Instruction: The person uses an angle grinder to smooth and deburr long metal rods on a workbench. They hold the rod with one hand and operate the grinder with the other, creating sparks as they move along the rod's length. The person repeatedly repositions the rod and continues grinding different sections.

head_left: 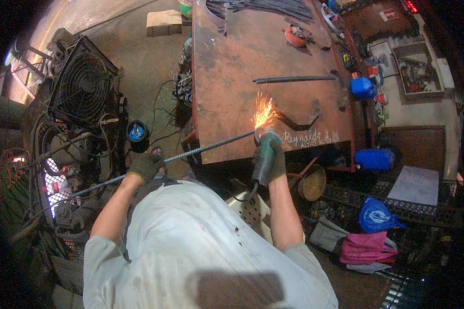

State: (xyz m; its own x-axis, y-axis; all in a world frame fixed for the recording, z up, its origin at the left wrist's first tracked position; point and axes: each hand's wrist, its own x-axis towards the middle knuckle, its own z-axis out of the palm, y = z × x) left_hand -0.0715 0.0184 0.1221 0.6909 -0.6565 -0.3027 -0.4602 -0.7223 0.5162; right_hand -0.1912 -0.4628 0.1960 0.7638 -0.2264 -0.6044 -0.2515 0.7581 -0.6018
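My left hand (145, 166), in a dark work glove, is closed round a long ribbed steel bar (206, 147). The bar slants up to the right, its far end over the near edge of the rusty steel table (232, 108). In my gloved right hand (277, 159) is a green and black angle grinder (263, 158). Its disc meets the bar's far end, and orange sparks (263, 112) spray up and away over the table. The grinder's guard and the sparks partly hide the exact contact. A dark cord hangs from the grinder's lower end.
On the table lie two short dark bars (294, 79), a bent flat piece (296, 123), a red tool (295, 37) and several long rods (273, 7). A large fan (82, 82) stands left, near a dark bucket (137, 135). Blue containers (374, 159) stand right.
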